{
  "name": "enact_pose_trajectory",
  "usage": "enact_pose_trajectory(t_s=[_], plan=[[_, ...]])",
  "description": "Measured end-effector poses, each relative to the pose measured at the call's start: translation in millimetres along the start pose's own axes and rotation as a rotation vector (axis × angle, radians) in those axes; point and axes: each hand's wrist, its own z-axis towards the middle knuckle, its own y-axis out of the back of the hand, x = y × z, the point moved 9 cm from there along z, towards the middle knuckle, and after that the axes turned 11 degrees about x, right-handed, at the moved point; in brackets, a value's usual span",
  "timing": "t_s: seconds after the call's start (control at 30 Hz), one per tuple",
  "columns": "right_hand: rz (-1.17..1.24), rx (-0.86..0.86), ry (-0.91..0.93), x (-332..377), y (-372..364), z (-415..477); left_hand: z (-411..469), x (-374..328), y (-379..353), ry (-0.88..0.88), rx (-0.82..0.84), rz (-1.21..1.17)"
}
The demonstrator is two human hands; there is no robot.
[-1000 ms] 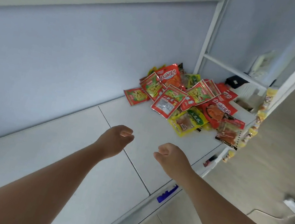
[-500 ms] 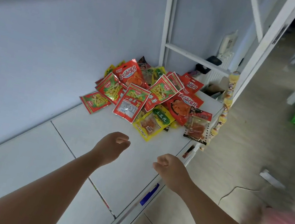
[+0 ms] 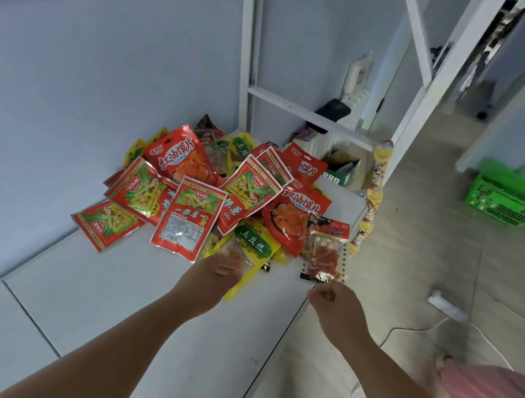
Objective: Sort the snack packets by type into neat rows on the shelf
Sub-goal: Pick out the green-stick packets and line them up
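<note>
- Head view, grip: the left hand (image 3: 209, 280) reaches over the shelf (image 3: 133, 299) with its fingers curled down over the near end of a yellow packet with a green label (image 3: 251, 244). The hand hides the contact, so whether it pinches the packet cannot be told.
- The right hand (image 3: 337, 305) has its fingers loosely curled inward with nothing visible between them. Its knuckles are just beside the lower edge of a clear packet with a red header (image 3: 325, 251), which overhangs the shelf's front edge.
- Task things: the snack packets lie unsorted in a heap at the far end of the shelf, in the corner against the wall.
- In the heap, red spring-onion packets (image 3: 186, 217) overlap one another on the left and middle, and red packets showing orange slices (image 3: 293, 214) sit behind and to the right.
- Containers: an open cardboard box (image 3: 343, 167) stands beyond the shelf's end, its contents unclear. A green basket (image 3: 511, 198) sits on the floor well to the right, and what it holds cannot be made out.
- Around: a strip of small yellow snack packs (image 3: 375, 190) hangs down the white frame post (image 3: 424, 97) at the shelf's corner.
- A dark flat object (image 3: 333, 110) rests on the frame's crossbar.
- A white power strip (image 3: 446, 307) with its cable lies on the floor.
- A pink garment (image 3: 499, 395) shows at the right edge.
</note>
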Motion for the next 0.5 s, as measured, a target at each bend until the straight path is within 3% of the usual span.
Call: enact_pose_trajectory(t_s=[0.23, 0.5], plan=[[0.078, -0.140, 0.037, 27.1, 48.0, 74.0, 56.4, -14.2, 33.1, 0.062, -0.132, -0.084], [0.102, 0.155, 0.155, 101.0, 33.4, 177.5, 127.8, -52.8, 109.0, 0.082, -0.351, 0.161]])
